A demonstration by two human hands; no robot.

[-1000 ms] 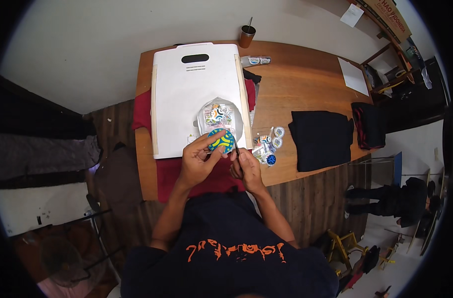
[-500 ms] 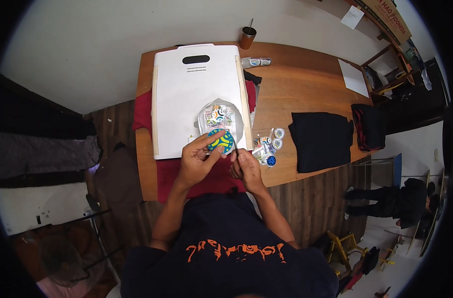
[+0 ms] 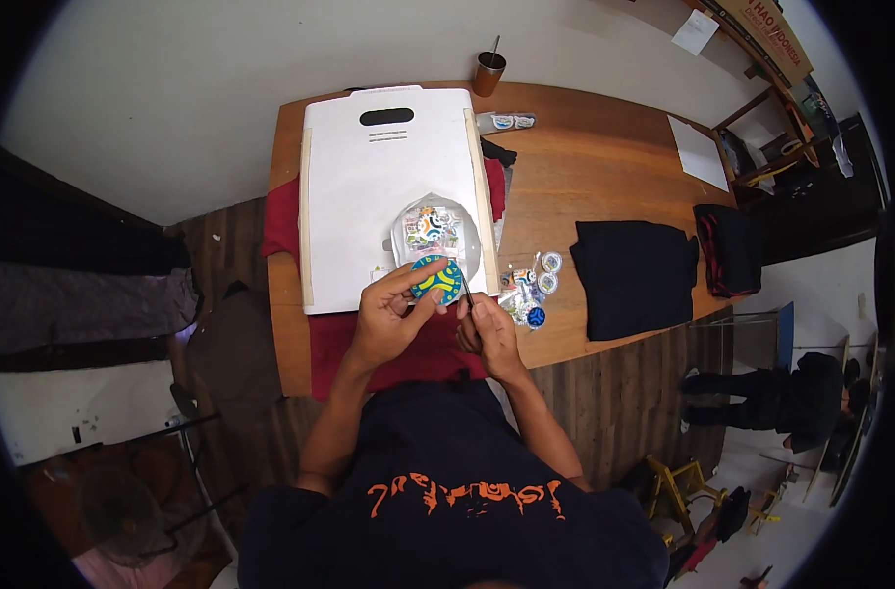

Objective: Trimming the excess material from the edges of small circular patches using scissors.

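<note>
My left hand (image 3: 388,312) pinches a round teal patch with yellow markings (image 3: 436,280) between thumb and fingers. Close at its right edge, my right hand (image 3: 487,334) grips a thin dark tool with a pointed end (image 3: 468,287); whether it is scissors or a blade I cannot tell. Just beyond the patch, a round whitish translucent container (image 3: 474,245) holds several small printed pieces (image 3: 433,225). It rests on a large white panel (image 3: 369,196) with an oval handle slot. Red cloth (image 3: 408,344) hangs from under the panel at the near edge.
Right of my hands lie several small printed pieces and discs (image 3: 526,290) on the wooden table (image 3: 555,177). Folded dark cloth (image 3: 636,280) lies farther right. A brown cup (image 3: 488,75) stands at the back. Another person (image 3: 806,398) is at the far right.
The patch has turned slightly in my left hand. Both hands stay in nearly the same place.
</note>
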